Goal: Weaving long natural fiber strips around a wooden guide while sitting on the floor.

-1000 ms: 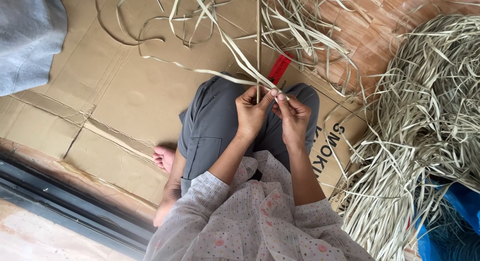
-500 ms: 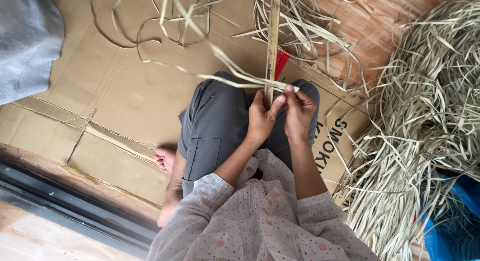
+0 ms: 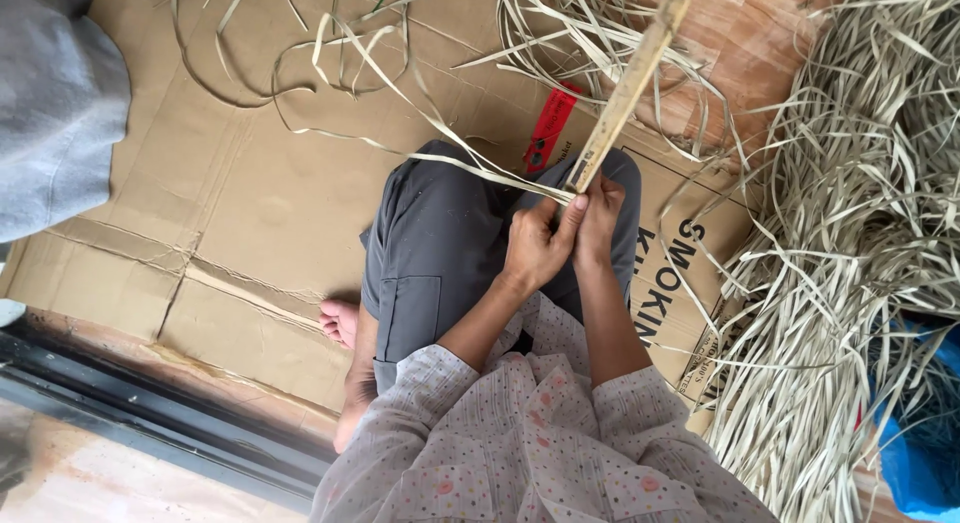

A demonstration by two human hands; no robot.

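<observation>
A single head-worn camera looks almost straight down from above the seated person, close enough that the dotted shirt [image 3: 530,443] fills the lower edge and the grey trousers [image 3: 440,243] sit mid-frame. The hands meet near the centre. The view reaches forward over flattened cardboard [image 3: 270,183] to wooden floor [image 3: 760,53] at the top, and takes in a heap of dried leaf strips [image 3: 860,213] on the right edge.

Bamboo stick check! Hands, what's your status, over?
Left hand and right hand both gripping flat tan bamboo stick. Pale thin strip peeling off leftward. Nothing in the way.
</observation>
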